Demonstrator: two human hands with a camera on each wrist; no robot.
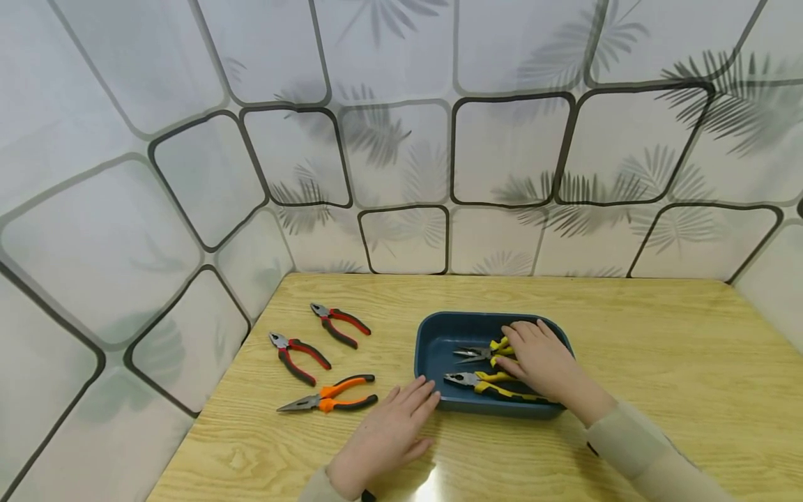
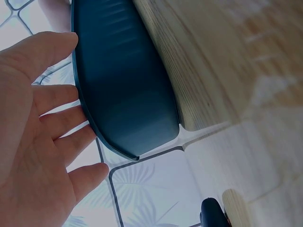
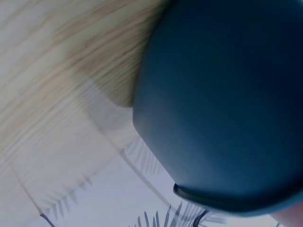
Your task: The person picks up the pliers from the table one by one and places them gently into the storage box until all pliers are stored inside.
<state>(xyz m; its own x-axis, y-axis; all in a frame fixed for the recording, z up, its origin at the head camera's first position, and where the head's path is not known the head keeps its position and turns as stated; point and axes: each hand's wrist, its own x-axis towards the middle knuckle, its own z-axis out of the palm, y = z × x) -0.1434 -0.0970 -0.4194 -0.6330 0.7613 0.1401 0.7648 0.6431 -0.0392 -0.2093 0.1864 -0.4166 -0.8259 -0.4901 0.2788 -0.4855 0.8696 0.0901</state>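
A dark blue tray (image 1: pixel 433 348) stands on the table with two yellow-and-black pliers inside. My right hand (image 1: pixel 539 355) reaches over its right side, thumb and fingers about the handles of the long-nose pliers (image 1: pixel 478 354); the palm hides the handle ends. Nearer the front wall lie the combination pliers (image 1: pixel 489 383), below my right thumb. My left hand (image 1: pixel 392 432) has its fingers extended, the tips at the tray's front left rim. In the left wrist view, the thumb and fingers of that hand (image 2: pixel 42 104) lie along the rim. Mostly the tray's outer wall (image 3: pixel 213 118) fills the right wrist view.
On the left of the wooden table (image 1: pixel 659 362) lie orange-and-black long-nose pliers (image 1: pixel 329 396) and two red-and-black combination pliers, one nearer (image 1: pixel 297 355) and one farther back (image 1: pixel 339 324). A patterned curtain (image 1: pixel 401 153) hangs behind and beside the table.
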